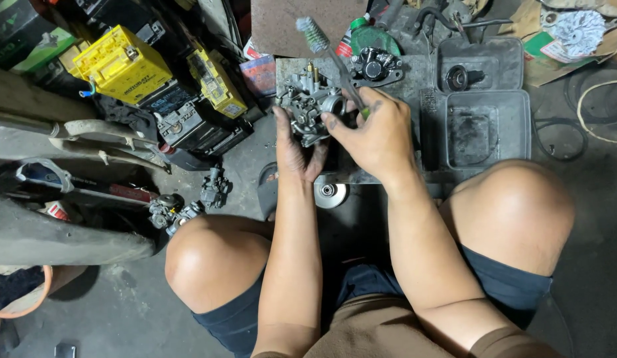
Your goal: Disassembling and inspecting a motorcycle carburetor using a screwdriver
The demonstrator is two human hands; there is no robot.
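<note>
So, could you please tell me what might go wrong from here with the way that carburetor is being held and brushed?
1. The left hand alone supports the carburetor in the air above the tray; a slip in that grip could drop it onto metal.
2. The toothbrush is held in the right hand with its bristles pointing away, so dirt may flick toward the brake caliper.
3. Greasy fingers may weaken either hold.

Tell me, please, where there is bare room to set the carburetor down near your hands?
The grey tray's lower compartment is bare apart from a dark stain. Bare floor lies right of the right knee. It is crowded left of the carburetor, around the yellow batteries, and behind the brake caliper.
</note>
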